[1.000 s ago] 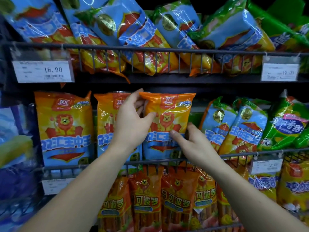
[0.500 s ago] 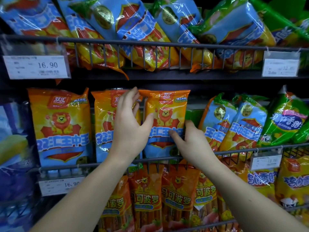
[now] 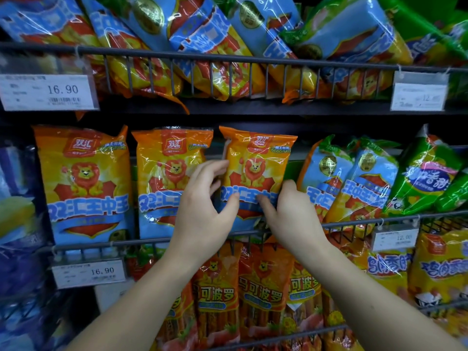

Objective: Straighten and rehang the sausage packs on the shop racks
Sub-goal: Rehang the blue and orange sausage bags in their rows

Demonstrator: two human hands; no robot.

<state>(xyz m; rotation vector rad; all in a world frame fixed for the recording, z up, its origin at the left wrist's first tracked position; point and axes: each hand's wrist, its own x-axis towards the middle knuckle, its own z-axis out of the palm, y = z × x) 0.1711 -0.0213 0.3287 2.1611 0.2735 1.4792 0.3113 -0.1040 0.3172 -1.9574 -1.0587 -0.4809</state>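
We see both hands on one glossy orange-and-blue plastic sausage pack with a lion printed on it [image 3: 255,173]. It is third from the left in the middle rack. The pack stands on end with its long axis close to vertical. Its sealed orange top points up, its printed face is towards us, and its top edge slopes slightly down to the right. Its lower end sits behind the grey wire front rail [image 3: 101,245] of that rack.

The left hand [image 3: 202,214] grips the pack's left edge, with the thumb pressed on the blue band of the front and the fingers curled round the side. The right hand [image 3: 291,216] grips the lower right edge the same way, thumb on the front and fingers wrapped behind. The two thumbs lie near each other on the lettering.

Just left of the held pack stands a matching lion pack [image 3: 167,183], upright and partly covered by the left hand, and further left a third one [image 3: 83,183]. To the right, blue-and-gold packs [image 3: 354,188] lean leftwards, with green packs [image 3: 425,178] beyond them. Below the rail hang long red-orange packs of thin sausages [image 3: 260,292]. A white price tag reading 16.90 [image 3: 88,273] is clipped to the rail at the lower left. On the top rack, blue-and-yellow packs [image 3: 202,46] lie tilted.
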